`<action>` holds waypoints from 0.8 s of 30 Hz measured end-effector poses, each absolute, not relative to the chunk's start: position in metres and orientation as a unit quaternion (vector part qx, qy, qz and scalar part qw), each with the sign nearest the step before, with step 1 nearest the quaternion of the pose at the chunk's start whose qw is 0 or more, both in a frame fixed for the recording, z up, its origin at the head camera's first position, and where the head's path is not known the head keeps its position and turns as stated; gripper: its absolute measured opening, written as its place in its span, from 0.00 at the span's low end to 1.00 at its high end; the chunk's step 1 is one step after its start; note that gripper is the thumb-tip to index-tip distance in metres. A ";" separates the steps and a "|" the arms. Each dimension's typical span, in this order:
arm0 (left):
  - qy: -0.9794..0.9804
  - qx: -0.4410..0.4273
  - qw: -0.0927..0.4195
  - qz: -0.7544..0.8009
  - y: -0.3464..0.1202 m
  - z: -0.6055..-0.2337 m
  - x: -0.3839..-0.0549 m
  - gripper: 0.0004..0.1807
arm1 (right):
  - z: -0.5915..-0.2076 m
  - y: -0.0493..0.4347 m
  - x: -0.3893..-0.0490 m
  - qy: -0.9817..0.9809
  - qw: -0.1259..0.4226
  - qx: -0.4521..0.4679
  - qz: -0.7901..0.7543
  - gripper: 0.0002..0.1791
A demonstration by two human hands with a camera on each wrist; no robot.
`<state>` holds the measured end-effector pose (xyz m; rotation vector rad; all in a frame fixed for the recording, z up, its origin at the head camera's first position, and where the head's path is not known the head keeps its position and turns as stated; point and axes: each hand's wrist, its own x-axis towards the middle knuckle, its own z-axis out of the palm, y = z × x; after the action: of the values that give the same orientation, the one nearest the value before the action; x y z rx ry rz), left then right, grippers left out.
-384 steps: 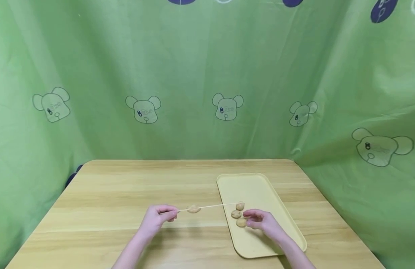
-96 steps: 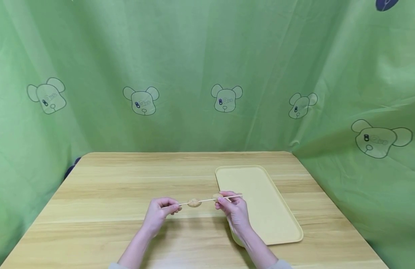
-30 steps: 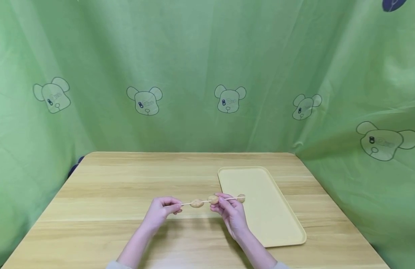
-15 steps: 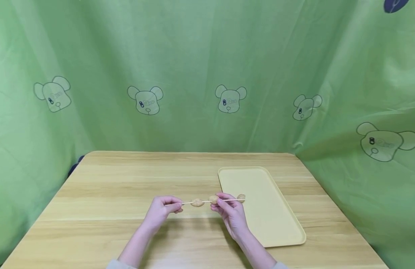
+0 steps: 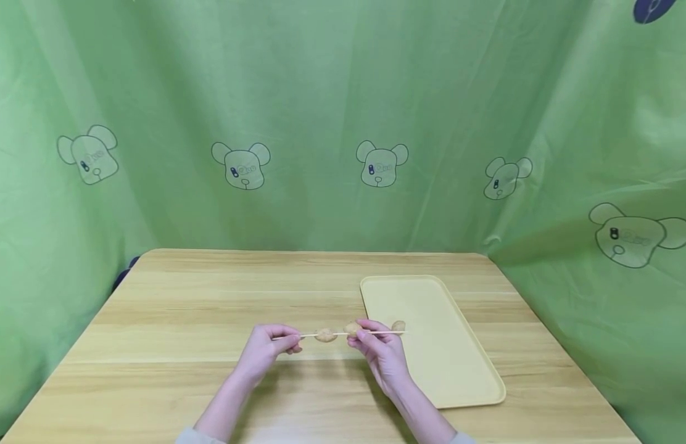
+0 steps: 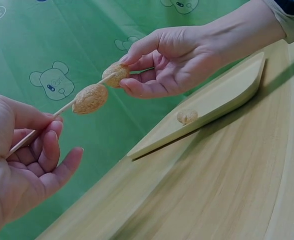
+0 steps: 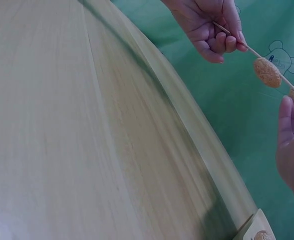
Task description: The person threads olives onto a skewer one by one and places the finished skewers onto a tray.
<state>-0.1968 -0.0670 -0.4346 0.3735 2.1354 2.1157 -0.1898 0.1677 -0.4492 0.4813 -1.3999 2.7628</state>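
Note:
A thin wooden skewer [image 5: 387,332] is held roughly level above the table. My left hand [image 5: 268,351] pinches its left end between thumb and fingers. A light-brown, wrinkled oval ball [image 6: 90,98] is threaded on it just beyond those fingers. A second such ball [image 6: 116,74] is pinched by my right hand [image 5: 382,354], the skewer meeting it there. Past the right hand the skewer's bare end shows; whether it pierces this ball or runs along it, I cannot tell. Another ball [image 6: 187,116] lies on the beige tray [image 5: 443,364], partly behind the skewer tip in the head view.
The tray rests on the right part of the wooden table [image 5: 226,296], partly covered by the right hand and forearm. Green curtains [image 5: 298,203] with bear-head drawings hang behind the table and at both sides.
Earlier my right hand was over several balls on the tray; since then it has brought one to the skewer. Over the last second the skewer's right end has dipped slightly, with both hands nearly still.

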 end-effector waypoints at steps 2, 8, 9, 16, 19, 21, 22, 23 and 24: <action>0.704 0.126 0.058 0.697 -0.067 -0.434 -0.197 0.11 | -0.450 0.168 -0.190 -0.447 0.002 0.152 0.881 0.16; 0.702 0.129 0.062 0.698 -0.068 -0.434 -0.197 0.11 | -0.451 0.168 -0.190 -0.449 0.000 0.144 0.882 0.15; 0.702 0.129 0.062 0.697 -0.068 -0.434 -0.197 0.11 | -0.450 0.168 -0.190 -0.451 -0.001 0.143 0.881 0.15; 0.706 0.132 0.060 0.693 -0.068 -0.433 -0.197 0.10 | -0.452 0.170 -0.190 -0.452 -0.024 0.141 0.881 0.13; 0.704 0.132 0.061 0.695 -0.070 -0.433 -0.197 0.11 | -0.451 0.173 -0.190 -0.472 -0.020 0.118 0.874 0.11; 0.703 0.134 0.061 0.696 -0.072 -0.433 -0.198 0.11 | -0.450 0.177 -0.189 -0.491 -0.010 0.093 0.866 0.11; 0.703 0.133 0.062 0.696 -0.073 -0.433 -0.198 0.12 | -0.450 0.180 -0.189 -0.501 -0.006 0.084 0.861 0.11; 0.703 0.133 0.063 0.696 -0.074 -0.433 -0.198 0.12 | -0.450 0.182 -0.188 -0.509 -0.002 0.076 0.857 0.12; 0.704 0.132 0.064 0.694 -0.075 -0.433 -0.198 0.12 | -0.449 0.186 -0.188 -0.517 0.001 0.074 0.853 0.13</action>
<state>-0.1984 -0.0752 -0.4333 0.3990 2.1274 2.0970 -0.1878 0.1857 -0.4494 0.2319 -1.6243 2.6759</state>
